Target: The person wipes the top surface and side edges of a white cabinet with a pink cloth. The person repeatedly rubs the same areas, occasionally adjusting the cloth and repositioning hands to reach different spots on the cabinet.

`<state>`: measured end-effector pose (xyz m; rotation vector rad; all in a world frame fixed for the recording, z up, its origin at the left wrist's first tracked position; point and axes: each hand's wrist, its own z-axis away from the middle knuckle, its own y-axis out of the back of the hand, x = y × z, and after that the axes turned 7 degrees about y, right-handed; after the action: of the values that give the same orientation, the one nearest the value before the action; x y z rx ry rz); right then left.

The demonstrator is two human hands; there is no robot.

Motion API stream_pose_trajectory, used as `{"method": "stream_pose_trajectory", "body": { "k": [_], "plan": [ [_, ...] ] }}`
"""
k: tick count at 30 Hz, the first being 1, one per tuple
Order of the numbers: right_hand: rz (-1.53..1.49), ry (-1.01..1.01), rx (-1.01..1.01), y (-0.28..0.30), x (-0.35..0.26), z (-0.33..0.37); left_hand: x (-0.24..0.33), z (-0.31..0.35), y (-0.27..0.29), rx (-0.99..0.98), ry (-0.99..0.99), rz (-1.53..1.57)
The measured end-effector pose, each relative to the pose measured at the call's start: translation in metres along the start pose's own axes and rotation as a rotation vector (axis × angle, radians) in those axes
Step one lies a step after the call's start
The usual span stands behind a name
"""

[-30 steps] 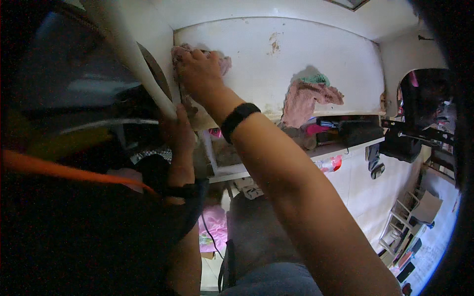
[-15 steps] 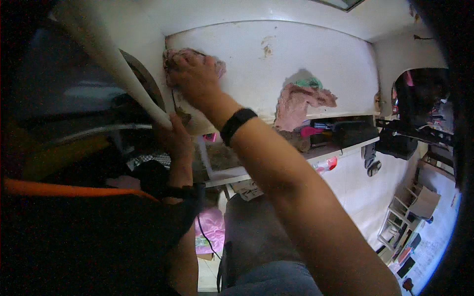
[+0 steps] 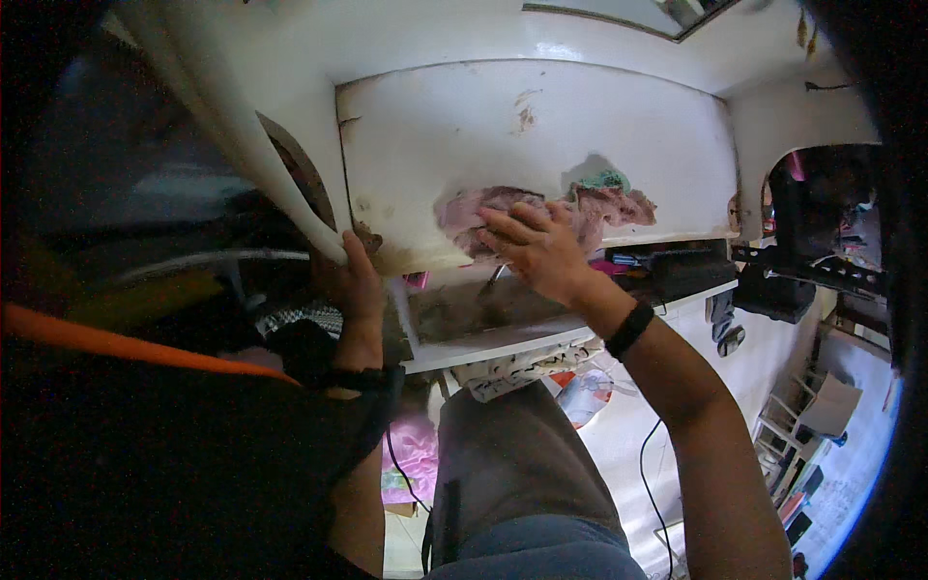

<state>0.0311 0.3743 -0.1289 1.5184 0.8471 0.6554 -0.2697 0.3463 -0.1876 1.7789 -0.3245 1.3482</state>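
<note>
A white surface with brown stains spreads in front of me. My right hand, a black band on its wrist, presses a crumpled pink cloth against the near part of that surface. Its fingers are bent a little over the fabric. Against them on the right lies a second pink cloth with a green mesh piece at its far side. My left hand is closed around the lower end of a curved white frame edge; its inner fingers are partly hidden.
Below the surface's front edge runs a shelf with a black case and small items. A patterned cloth bundle hangs under it. A pink bag sits low, and a black cable trails at right.
My right hand has slid the pink cloth from the far left corner rightward and nearer, up against the second cloth. The left hand keeps its hold on the frame edge.
</note>
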Motion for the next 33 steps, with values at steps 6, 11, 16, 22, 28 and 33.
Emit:
{"method": "stream_pose_trajectory", "body": {
  "k": [6, 11, 16, 22, 28, 33],
  "plan": [
    [-0.109, 0.208, 0.132, -0.005, -0.069, -0.079, -0.021, -0.005, -0.003, -0.137, 0.308, 0.117],
    [-0.011, 0.296, 0.036, 0.004, -0.055, -0.058, -0.009, -0.005, 0.0, -0.108, 0.246, 0.074],
    [0.096, 0.326, 0.03, -0.008, -0.006, 0.024, 0.018, 0.004, 0.006, -0.048, -0.028, -0.149],
    [0.06, 0.299, 0.032, -0.007, -0.041, -0.024, 0.026, 0.008, 0.001, -0.069, 0.174, 0.096],
    [0.122, 0.406, 0.19, -0.027, -0.073, -0.086, 0.022, 0.0, 0.001, -0.102, 0.182, 0.068],
    [0.166, 0.172, 0.031, -0.019, -0.01, 0.013, 0.016, -0.003, 0.007, -0.055, 0.234, 0.006]
  ]
}}
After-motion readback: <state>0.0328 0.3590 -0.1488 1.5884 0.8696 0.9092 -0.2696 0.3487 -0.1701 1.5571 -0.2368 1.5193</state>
